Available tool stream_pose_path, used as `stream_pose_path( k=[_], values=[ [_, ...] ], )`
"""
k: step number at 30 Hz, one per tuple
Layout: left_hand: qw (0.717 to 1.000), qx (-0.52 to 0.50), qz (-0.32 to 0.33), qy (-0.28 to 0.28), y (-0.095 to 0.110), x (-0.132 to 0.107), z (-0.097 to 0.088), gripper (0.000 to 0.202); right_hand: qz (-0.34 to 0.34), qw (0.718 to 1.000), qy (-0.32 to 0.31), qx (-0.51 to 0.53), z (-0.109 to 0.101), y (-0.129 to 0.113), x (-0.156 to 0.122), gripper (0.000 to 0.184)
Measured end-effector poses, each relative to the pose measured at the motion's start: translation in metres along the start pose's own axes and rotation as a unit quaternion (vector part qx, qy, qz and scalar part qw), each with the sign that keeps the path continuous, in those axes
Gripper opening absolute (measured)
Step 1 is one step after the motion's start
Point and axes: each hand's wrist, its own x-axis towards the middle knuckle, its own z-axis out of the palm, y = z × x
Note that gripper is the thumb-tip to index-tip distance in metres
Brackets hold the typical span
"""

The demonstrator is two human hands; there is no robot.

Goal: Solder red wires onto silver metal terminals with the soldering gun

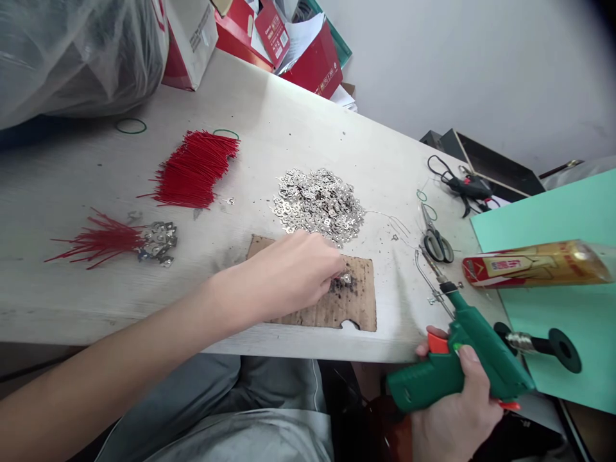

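Gripping the soldering gun (486, 343) — right hand (459, 410) — left hand (305, 266) over cardboard (362, 305).

The green soldering gun (484, 340) has an orange trigger and a thin metal nose that points away and to the left. It is tilted, right of the brown cardboard (362, 308). The cardboard lies flat, with black smudges and a round notch. One small, shiny metal bit (346, 278) sits on the smudges.
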Motion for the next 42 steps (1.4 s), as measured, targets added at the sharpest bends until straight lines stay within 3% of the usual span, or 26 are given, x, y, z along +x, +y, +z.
stream_pose_path(
  k=[9, 19, 34, 42],
  values=[
    [1.0, -0.007, -0.003, -0.005, 0.0008, 0.0003, -0.0011, 0.019, -0.005, 1.0, -0.007, -0.001, -0.0022, 0.0024, 0.001, 0.024],
    [1.0, -0.011, -0.004, -0.003, 0.0006, 0.0002, -0.0005, 0.018, -0.008, 1.0, -0.004, -0.01, 0.0004, 0.0002, -0.0001, 0.015],
    [1.0, -0.017, -0.006, 0.002, 0.0018, -0.0006, 0.0003, 0.017, -0.007, 1.0, -0.008, -0.008, -0.0013, 0.0017, -0.0013, 0.022],
    [0.997, -0.083, 0.001, 0.006, -0.0002, -0.003, -0.0048, 0.018, -0.013, 1.0, -0.016, -0.004, -0.0025, 0.0028, -0.0007, 0.025]
  ],
)
